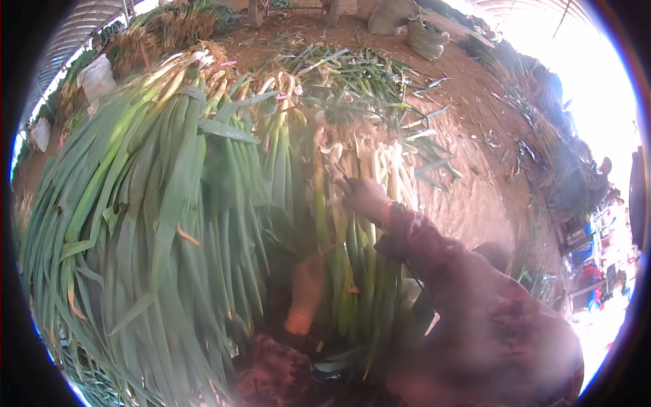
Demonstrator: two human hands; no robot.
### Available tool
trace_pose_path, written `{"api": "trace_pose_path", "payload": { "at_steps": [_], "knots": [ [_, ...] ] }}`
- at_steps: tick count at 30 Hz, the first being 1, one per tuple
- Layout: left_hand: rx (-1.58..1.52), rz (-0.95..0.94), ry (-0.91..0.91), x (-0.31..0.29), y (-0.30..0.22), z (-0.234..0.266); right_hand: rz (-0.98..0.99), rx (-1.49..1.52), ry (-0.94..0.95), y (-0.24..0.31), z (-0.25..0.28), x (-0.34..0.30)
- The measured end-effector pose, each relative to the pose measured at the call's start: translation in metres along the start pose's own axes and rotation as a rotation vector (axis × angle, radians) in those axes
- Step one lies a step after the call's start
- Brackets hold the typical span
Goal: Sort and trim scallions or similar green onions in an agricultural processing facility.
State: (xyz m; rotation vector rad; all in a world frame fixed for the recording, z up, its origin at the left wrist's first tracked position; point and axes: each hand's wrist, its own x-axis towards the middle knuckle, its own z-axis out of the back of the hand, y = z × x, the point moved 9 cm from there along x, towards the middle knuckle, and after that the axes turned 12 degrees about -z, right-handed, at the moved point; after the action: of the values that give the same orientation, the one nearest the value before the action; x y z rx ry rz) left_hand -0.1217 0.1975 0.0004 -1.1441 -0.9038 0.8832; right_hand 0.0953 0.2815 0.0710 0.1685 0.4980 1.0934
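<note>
A bunch of large green onions (349, 237) lies in front of me, its white stems and roots pointing away. My right hand (366, 198), in a pale glove, is closed beside those white stems. A thin dark piece shows at its fingertips, too blurred to name. My left hand (308, 285), also gloved, is lower down, against the left side of the bunch's green leaves. Its fingers are blurred and partly hidden. To its left spreads a big heap of green onions (156, 183), with long leaves hanging toward me and roots at the far end.
Loose leaves and trimmings (366, 74) litter the brown dirt floor (468, 169) beyond the bunch. Pale sacks (426, 39) stand at the back right, and a white sack (97, 78) at the far left. More piled onions (169, 30) lie behind. Wheels (255, 13) show at the top.
</note>
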Motion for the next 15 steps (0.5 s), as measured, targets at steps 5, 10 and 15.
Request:
{"api": "trace_pose_path", "payload": {
  "at_steps": [5,10,15],
  "knots": [
    [-0.065,0.07,0.051,0.0,-0.014,-0.002,0.053,-0.056,-0.058,0.015,0.018,0.019],
    [-0.08,0.054,0.041,0.002,-0.021,0.001,-0.054,-0.027,-0.096,0.009,0.027,0.055],
    [-0.05,0.021,0.04,0.006,-0.036,0.001,0.331,-0.18,-0.37,0.004,0.014,0.066]
  ]
}}
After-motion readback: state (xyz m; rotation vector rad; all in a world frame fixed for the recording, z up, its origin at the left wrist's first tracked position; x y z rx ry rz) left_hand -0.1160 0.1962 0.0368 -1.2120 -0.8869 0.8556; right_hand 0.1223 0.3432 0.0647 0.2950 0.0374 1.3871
